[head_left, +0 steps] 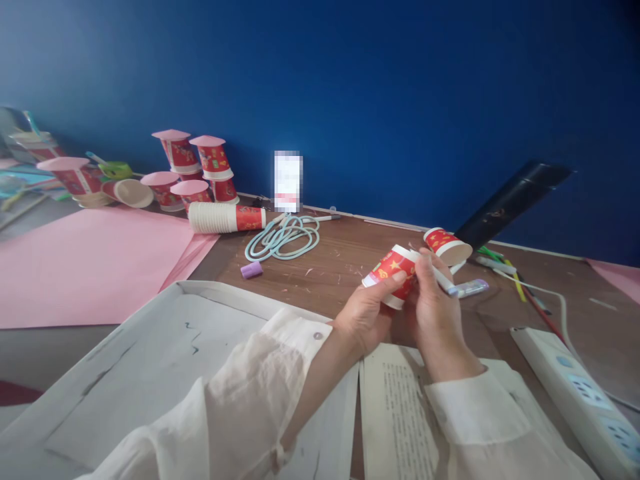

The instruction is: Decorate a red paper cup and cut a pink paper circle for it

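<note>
My left hand (367, 317) is wrapped round a red paper cup (390, 267) with yellow star prints, tilted above the table. My right hand (435, 313) grips a slim white pen-like tool (444, 280) with a bluish end. Its front tip is at the cup's side, partly hidden by my fingers. Just behind lies another red paper cup (446, 247), tipped on its side. Close to my right hand is a small clear-and-purple object (473, 288) whose kind I cannot make out.
Left stand red cups topped with pink paper discs (205, 141) and a lying stack of paper cups (215, 219). A coiled pale-blue cable (285, 240), lit phone (288, 181), purple cap (251, 269), pink paper (100, 267), white box lid (165, 347), printed pages (395, 407), power strip (575, 393) and black tube (510, 207) surround my hands.
</note>
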{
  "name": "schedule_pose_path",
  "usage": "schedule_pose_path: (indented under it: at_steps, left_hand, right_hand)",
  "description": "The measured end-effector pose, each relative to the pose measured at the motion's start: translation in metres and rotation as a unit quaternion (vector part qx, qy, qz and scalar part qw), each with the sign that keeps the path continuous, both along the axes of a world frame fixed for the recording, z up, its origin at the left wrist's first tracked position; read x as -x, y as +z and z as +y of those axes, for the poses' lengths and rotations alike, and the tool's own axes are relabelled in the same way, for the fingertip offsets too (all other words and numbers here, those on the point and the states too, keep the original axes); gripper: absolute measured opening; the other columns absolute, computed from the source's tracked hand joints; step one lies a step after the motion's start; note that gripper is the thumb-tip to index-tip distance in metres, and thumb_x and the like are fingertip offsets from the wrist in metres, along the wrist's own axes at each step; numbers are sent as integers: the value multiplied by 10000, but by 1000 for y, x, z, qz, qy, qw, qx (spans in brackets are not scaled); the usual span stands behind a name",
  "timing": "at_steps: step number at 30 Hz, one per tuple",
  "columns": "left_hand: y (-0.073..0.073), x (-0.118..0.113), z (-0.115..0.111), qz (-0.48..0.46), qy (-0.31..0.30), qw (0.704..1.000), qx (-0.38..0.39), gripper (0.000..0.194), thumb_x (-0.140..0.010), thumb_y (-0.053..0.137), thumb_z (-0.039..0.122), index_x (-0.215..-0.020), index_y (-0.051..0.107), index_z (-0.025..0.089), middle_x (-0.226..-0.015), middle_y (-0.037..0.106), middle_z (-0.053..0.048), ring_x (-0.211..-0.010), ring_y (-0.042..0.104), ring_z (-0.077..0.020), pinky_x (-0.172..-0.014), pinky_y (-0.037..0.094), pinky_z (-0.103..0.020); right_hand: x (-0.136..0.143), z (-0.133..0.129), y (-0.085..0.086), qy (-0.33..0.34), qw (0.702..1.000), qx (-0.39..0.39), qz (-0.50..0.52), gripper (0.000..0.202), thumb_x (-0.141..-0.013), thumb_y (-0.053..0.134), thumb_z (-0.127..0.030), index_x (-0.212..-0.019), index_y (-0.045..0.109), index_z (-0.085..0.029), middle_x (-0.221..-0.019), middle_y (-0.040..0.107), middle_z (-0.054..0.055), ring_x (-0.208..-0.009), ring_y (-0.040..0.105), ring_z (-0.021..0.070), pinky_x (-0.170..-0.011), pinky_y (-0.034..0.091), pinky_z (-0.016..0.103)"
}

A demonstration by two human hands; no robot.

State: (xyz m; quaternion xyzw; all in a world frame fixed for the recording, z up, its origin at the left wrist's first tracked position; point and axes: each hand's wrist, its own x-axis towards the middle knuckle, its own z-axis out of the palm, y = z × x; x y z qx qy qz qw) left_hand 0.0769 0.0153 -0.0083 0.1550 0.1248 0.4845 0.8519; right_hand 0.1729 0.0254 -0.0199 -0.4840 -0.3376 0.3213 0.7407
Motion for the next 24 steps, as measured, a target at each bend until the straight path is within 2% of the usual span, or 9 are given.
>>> schedule_pose_path:
  at_steps: [3, 5, 7, 10, 13, 17, 24]
  left_hand:
    - [0, 1, 4, 6, 14, 1000, 13, 286, -724, 785, 256, -974, 730, 129, -978, 746, -101, -1087, 654, -276, -1028, 420, -373]
    - [1, 2, 7, 9, 33, 999, 23, 278, -705, 797, 245, -948, 725, 130, -961, 744, -95, -1053, 663, -261, -1007, 429, -357]
    - [0, 2, 10, 20, 54, 997, 45, 294, -666, 825, 229, -924, 716, 139, -955, 741, -85, -1039, 663, -246, -994, 427, -342]
    - [-2, 2, 13, 40, 79, 994, 72, 332, -622, 856, 218, -910, 705, 149, -952, 736, -67, -1043, 657, -231, -993, 414, -330]
    - [-4, 1, 13, 48, 85, 993, 68, 327, -623, 856, 218, -905, 705, 150, -945, 734, -61, -1057, 654, -228, -1011, 403, -332]
    - [-5, 1, 13, 52, 86, 993, 57, 304, -625, 850, 209, -888, 711, 144, -951, 736, -71, -1068, 651, -235, -1022, 400, -345]
    - [-3, 3, 14, 56, 89, 994, 27, 296, -620, 844, 215, -874, 716, 135, -942, 734, -78, -1107, 635, -261, -1038, 390, -364]
  right_hand:
    - [-4, 0, -2, -10, 997, 14, -76, 453, -816, 714, -481, -1201, 637, -256, -1265, 657, 60, -1131, 642, 222, -952, 542, 437]
    - [-8, -1, 4, -23, 991, -2, -130, 446, -849, 687, -453, -1234, 618, -240, -1188, 700, 72, -1089, 674, 229, -944, 548, 464]
    - [-11, -3, 12, -69, 979, -45, -186, 394, -893, 644, -418, -1237, 612, -229, -1095, 731, 67, -999, 712, 217, -923, 557, 464]
    - [-15, -9, 24, -144, 946, -101, -272, 320, -944, 572, -395, -1205, 640, -223, -902, 741, 37, -742, 721, 172, -760, 589, 382]
    - [-15, -17, 29, -170, 901, -126, -378, 282, -929, 594, -389, -1132, 695, -221, -800, 719, 21, -588, 649, 143, -609, 543, 317]
    - [-16, -25, 29, -171, 854, -139, -472, 216, -916, 618, -346, -1059, 717, -219, -872, 741, 39, -583, 634, 140, -576, 514, 303]
    - [-16, -28, 29, -143, 821, -134, -537, 190, -927, 599, -267, -1084, 691, -212, -973, 752, 52, -632, 672, 148, -619, 549, 310]
